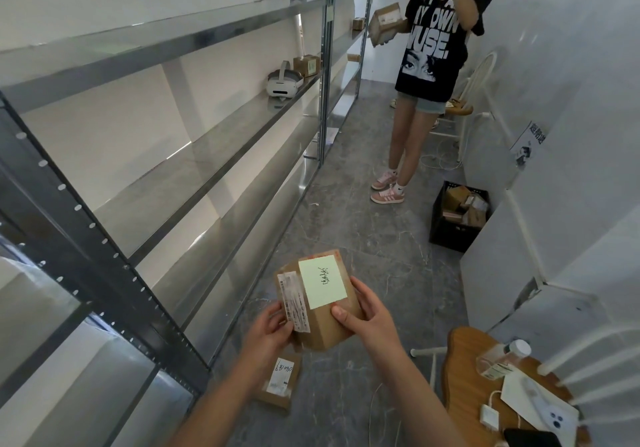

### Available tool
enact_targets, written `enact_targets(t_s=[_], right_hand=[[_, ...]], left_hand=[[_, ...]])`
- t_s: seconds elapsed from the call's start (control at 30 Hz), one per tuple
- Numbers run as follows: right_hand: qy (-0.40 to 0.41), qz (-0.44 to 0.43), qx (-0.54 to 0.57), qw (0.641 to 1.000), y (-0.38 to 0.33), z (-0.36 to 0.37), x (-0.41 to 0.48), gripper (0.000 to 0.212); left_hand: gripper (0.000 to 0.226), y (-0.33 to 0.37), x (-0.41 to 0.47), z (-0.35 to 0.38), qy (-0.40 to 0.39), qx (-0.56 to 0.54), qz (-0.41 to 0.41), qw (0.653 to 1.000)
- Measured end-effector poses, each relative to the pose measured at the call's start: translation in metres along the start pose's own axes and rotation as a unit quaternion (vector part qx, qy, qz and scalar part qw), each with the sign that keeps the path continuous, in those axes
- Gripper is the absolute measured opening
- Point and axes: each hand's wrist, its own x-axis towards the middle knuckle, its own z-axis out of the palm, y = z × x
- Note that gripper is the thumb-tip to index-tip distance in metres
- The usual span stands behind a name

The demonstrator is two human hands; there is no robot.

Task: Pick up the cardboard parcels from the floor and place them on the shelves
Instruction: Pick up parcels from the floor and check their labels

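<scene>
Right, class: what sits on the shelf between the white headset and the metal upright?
A small cardboard box, beside the white headset, before the metal upright; head view.

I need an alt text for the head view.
The left hand and right hand hold a parcel with a green note beside metal shelves. A second parcel lies on the floor below; a person ahead holds a box.

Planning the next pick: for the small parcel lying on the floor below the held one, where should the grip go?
Likely from above: grip the floor parcel across its short width, on its two long side edges. It lies flat, label up, with bare floor on both sides. Its far end is hidden behind the left hand.
</scene>
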Motion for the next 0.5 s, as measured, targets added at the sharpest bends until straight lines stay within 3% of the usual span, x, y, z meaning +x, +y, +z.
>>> enact_targets(t_s=[0.23,0.4,0.5], right_hand=[[0.004,-0.014,-0.040,0.999,-0.011,-0.001,0.002,0.047],[0.029,0.008,-0.039,0.999,-0.026,-0.003,0.001,0.029],[0.034,-0.003,-0.063,0.997,-0.035,-0.007,0.004,0.025]], left_hand=[[0.027,0.004,0.003,0.009,0.013,0.003,-0.021,1.000],[0.064,0.013,0.005,0.009,0.005,-0.013,-0.061,0.998],[0.061,0.020,0.004,0.014,-0.009,-0.024,-0.057,0.998]])
